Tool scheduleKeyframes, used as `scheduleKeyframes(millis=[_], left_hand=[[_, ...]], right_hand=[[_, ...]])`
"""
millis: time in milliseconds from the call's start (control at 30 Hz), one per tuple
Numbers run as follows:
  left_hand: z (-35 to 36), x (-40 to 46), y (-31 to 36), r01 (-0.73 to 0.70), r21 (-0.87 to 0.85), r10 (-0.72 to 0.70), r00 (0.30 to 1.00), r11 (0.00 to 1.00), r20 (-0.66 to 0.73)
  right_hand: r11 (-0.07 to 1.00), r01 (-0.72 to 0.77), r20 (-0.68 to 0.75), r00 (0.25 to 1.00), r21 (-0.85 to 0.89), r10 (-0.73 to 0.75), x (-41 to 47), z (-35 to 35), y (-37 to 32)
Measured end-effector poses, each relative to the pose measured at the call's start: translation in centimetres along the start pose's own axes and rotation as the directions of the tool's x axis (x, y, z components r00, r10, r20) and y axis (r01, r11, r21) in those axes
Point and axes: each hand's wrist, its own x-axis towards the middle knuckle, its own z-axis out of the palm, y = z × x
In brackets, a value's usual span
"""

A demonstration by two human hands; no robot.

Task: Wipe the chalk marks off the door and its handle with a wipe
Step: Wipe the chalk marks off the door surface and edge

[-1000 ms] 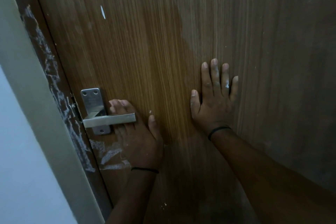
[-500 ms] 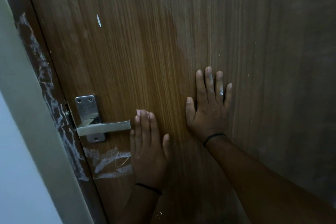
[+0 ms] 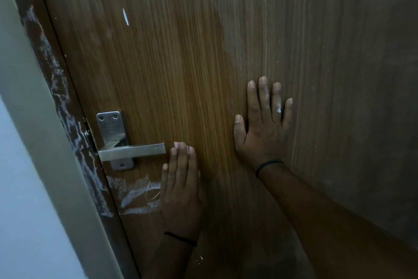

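One door [image 3: 181,70], wood-grained, filling most of the view. One handle [image 3: 132,151], a metal lever on a plate, pointing right from near the door's left edge. Two hands, both flat against the door with fingers straight and together, gripping nothing. Left hand [image 3: 181,190] just right of the handle's free end, fingertips level with the lever, not touching it as far as can be told. Right hand [image 3: 263,129] farther right of the handle and higher, well apart from the left, white chalk dust on its fingers. One band on each wrist. Three chalk areas: smears [image 3: 135,195] just below the handle, partly under the left hand's edge; a long streaked strip [image 3: 61,102] along the frame left of the handle; one small dash [image 3: 125,16] high above it. Bare wood above and right of the handle, broad and unobstructed. No wipe seen.
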Motion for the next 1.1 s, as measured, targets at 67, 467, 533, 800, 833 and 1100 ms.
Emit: scheduleKeyframes(millis=[67,467,533,800,833,1100], left_hand=[[-0.4,-0.1,-1.0,-0.101,-0.02,0.1,0.994,0.995,-0.043],[-3.5,-0.1,-0.3,-0.105,-0.25,0.056,0.979,0.963,-0.197],[-4.8,-0.3,0.6,-0.036,-0.343,-0.029,0.983,0.939,-0.181],[-10.0,0.1,1.6,0.317,-0.503,-0.31,0.945,0.804,0.099],[-10.4,0.3,1.5,0.353,-0.526,-0.347,0.931,0.774,0.115],[-13.4,1.4,1.9,0.581,-0.73,-0.504,0.78,0.36,0.372]], right_hand=[[1.0,-0.001,0.0,1.0,0.003,0.001,0.0,0.0,-0.1],[1.0,0.003,-0.013,1.0,-0.007,-0.003,-0.2,0.6,0.2],[1.0,0.004,0.004,1.0,-0.015,-0.004,-0.2,0.6,0.3],[0.999,-0.013,0.204,0.979,-0.037,0.02,-0.1,-1.7,-0.4],[0.999,-0.011,0.24,0.971,-0.032,0.018,0.0,-2.3,-0.4],[0.923,-0.268,0.426,0.895,0.275,0.132,-0.5,-8.8,-4.7]])
